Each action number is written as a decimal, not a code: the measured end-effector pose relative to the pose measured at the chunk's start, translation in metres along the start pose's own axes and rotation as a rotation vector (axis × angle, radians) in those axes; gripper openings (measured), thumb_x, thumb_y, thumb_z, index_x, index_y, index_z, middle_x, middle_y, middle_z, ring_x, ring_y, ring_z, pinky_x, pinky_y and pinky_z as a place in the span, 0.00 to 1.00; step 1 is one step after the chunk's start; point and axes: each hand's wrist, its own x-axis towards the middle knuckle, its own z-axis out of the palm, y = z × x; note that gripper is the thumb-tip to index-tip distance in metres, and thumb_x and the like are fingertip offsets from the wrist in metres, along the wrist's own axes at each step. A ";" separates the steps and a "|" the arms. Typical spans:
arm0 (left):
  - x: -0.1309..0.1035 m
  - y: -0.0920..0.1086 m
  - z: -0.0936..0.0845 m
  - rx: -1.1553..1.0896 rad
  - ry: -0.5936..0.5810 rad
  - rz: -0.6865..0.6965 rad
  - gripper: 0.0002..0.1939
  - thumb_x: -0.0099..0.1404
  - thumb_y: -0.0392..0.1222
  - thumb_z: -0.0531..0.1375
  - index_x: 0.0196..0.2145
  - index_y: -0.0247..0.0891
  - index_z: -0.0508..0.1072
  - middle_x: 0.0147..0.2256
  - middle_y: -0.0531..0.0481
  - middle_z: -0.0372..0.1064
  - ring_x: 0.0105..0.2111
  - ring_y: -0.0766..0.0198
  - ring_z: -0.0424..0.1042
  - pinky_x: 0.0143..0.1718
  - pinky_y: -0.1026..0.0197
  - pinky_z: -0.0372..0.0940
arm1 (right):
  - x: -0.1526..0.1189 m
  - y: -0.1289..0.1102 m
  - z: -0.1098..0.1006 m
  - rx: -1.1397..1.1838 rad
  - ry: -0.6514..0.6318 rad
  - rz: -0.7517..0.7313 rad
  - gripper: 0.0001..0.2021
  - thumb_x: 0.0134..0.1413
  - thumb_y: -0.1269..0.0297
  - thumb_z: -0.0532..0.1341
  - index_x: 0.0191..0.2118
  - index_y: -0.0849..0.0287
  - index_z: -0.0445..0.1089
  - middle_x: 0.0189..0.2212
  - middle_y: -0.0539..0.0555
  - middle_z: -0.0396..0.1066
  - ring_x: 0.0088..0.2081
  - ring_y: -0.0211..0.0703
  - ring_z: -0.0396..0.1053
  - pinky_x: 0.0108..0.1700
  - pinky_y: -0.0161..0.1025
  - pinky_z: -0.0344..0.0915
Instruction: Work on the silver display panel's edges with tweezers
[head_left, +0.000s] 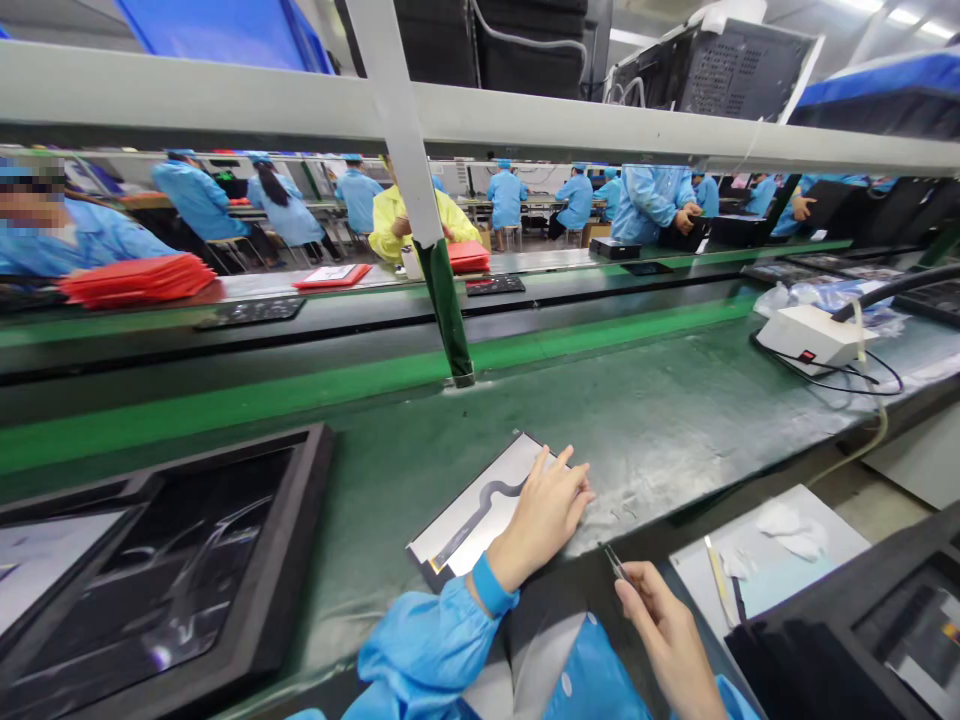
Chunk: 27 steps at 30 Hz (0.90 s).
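Observation:
A flat display panel (480, 505) with a silvery back lies at an angle on the green bench mat. A dark curved flex cable (469, 525) runs along its back. Over the panel's right end rests my left hand (544, 515), fingers stretched out and slightly apart, gripping nothing; a blue band circles the wrist. Just off the bench's front edge, my right hand (660, 625) pinches a pair of tweezers (615, 562), whose tips point up and left towards the panel.
To the left sits a black foam tray (300, 540) holding dark panels. A white device box (814, 338) with cables stands at the right. Near my right hand, a white board (772, 590) bears tissue and a yellow-handled tool. A green post (446, 310) rises mid-bench; co-workers sit beyond.

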 end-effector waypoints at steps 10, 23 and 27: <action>-0.131 -0.010 -0.049 0.126 0.069 -0.008 0.29 0.71 0.53 0.56 0.64 0.40 0.57 0.60 0.40 0.65 0.63 0.50 0.60 0.62 0.45 0.61 | -0.014 -0.006 0.044 -0.138 -0.165 -0.239 0.11 0.65 0.57 0.57 0.46 0.52 0.74 0.38 0.53 0.79 0.39 0.46 0.77 0.40 0.33 0.70; -0.165 0.007 -0.008 0.327 0.187 -0.001 0.28 0.73 0.34 0.52 0.67 0.31 0.52 0.61 0.36 0.62 0.64 0.52 0.59 0.60 0.47 0.63 | -0.012 -0.019 0.064 -0.319 0.076 -0.512 0.13 0.68 0.60 0.52 0.39 0.57 0.73 0.28 0.52 0.75 0.26 0.40 0.75 0.29 0.31 0.68; -0.165 0.008 -0.008 0.324 0.202 -0.003 0.27 0.73 0.33 0.51 0.67 0.31 0.53 0.61 0.36 0.62 0.64 0.52 0.59 0.59 0.47 0.64 | -0.011 -0.018 0.064 -0.342 0.101 -0.560 0.14 0.69 0.60 0.50 0.40 0.57 0.72 0.28 0.52 0.74 0.25 0.39 0.74 0.28 0.31 0.67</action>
